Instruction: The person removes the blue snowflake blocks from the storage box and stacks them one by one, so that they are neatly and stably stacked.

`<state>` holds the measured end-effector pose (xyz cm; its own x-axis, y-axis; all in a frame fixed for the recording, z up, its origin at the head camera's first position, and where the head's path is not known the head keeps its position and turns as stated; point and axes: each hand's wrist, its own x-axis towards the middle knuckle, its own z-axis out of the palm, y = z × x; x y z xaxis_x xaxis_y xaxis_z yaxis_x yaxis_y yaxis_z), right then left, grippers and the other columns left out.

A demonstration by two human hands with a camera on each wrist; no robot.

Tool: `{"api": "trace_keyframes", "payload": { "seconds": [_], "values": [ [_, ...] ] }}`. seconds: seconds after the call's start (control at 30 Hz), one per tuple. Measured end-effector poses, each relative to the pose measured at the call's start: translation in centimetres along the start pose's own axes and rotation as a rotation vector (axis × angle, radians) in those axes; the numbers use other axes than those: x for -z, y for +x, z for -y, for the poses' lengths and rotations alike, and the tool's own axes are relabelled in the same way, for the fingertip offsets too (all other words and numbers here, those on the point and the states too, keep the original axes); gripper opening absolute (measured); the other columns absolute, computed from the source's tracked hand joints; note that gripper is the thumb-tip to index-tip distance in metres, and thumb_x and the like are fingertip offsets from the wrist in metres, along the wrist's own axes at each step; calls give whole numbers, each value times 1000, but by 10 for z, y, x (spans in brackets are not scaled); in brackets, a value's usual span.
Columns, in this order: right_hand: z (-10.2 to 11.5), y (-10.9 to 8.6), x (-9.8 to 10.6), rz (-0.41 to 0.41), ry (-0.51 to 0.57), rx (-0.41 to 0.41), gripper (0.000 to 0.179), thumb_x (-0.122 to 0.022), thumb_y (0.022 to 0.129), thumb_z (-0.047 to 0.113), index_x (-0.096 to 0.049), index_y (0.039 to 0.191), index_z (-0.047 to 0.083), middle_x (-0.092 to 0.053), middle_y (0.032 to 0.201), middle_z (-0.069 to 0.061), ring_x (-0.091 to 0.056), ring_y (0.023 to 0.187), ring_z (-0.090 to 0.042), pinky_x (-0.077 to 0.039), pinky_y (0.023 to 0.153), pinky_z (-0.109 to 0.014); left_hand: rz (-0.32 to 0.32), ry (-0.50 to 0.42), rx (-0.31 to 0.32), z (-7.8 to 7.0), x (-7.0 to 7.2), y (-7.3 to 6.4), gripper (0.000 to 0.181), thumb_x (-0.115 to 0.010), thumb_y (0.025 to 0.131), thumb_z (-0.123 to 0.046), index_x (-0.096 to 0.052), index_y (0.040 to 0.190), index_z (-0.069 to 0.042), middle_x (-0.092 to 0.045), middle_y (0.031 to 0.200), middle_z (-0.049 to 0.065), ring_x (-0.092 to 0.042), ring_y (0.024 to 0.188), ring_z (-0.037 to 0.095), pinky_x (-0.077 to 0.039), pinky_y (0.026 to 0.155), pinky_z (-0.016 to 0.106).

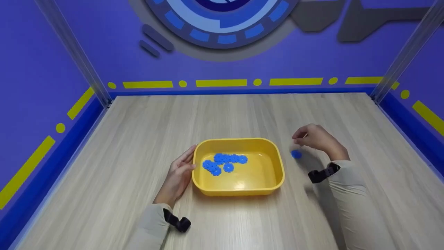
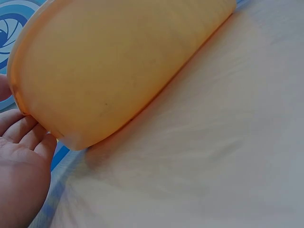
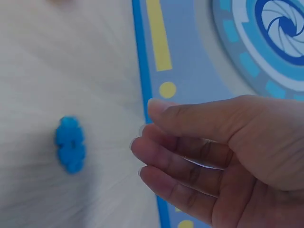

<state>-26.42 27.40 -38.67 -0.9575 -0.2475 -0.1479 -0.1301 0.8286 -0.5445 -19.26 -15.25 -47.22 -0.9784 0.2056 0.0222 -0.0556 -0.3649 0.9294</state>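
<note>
Your left hand (image 1: 178, 173) holds the left end of the yellow tub (image 1: 239, 191), thumb at the rim and the other fingers against the outside. Your right hand (image 1: 319, 139) hangs near one blue disc (image 1: 296, 154), to the right of the tub; its fingers are loosely bent, with a gap to the thumb, and nothing shows in them. That disc seems to lie flat on the wooden table (image 1: 138, 156). It looks light, thin and stiff, like hard plastic, and may slide if you poke it. Being so thin, it could be tricky to pick up. Pinch it by its bumpy edge, thumb and fingertip on opposite sides.

Inside the tub, more blue discs (image 1: 228, 167) sit toward the left, some piled up. The tub's right side stands between them and your disc, like a little fence. Black cameras (image 1: 321, 175) stick out from your wrists, so don't bump the tub. Past the table stands a blue wall (image 1: 225, 71) with yellow marks (image 1: 221, 83).
</note>
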Motion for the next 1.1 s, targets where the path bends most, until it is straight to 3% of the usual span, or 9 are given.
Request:
{"api": "trace_keyframes", "payload": {
  "seconds": [0.47, 1.1],
  "values": [
    [43, 6, 8, -19, -33, 131, 20, -66, 89, 15, -73, 105, 5, -72, 99, -14, -66, 88, -24, -57, 78, -41, -12, -5, 14, -1, 1, -1, 68, -48, 86, 8, -27, 150, 0, -24, 159, 14, -26, 145, 27, -33, 113, 34],
    [101, 30, -17, 143, -67, 225, 21, -67, 88, 10, -72, 108, 7, -73, 102, -10, -67, 94, -25, -58, 83, -39, 13, -20, 7, -2, 0, 0, 68, -47, 86, 8, -24, 150, 2, -22, 159, 15, -23, 146, 26, -29, 115, 33]
  ]
}}
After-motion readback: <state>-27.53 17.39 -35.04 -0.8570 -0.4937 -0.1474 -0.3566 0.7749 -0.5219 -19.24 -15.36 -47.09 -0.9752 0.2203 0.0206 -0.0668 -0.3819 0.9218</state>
